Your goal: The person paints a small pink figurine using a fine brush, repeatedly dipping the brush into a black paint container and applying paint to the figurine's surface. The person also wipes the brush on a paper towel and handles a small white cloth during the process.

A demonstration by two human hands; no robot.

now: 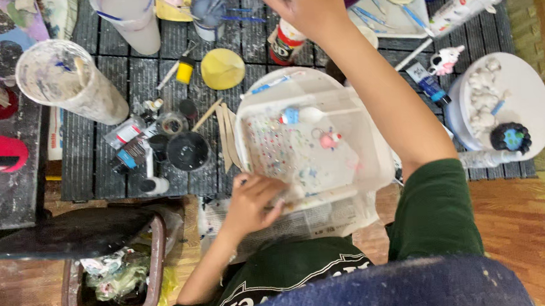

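My left hand point(254, 201) grips the near left corner of a white square tray point(374, 159) speckled with paint dots. In the tray lie a small pink figure point(330, 140), a small blue figure point(290, 115) and a white spoon-shaped piece point(312, 114). My right hand point(304, 3) is stretched far over the dark slatted table, blurred, between a cup of brushes point(207, 15) and a red-and-white paint bottle point(284, 42). Whether it holds anything is unclear.
Left of the tray are wooden sticks point(224, 134), a black lid point(188, 151), a yellow lid point(222, 68) and a cloudy plastic cup point(69, 80). At the right stands a white round plate point(525, 103) with clay pieces. A brown bin point(113, 276) sits at the lower left.
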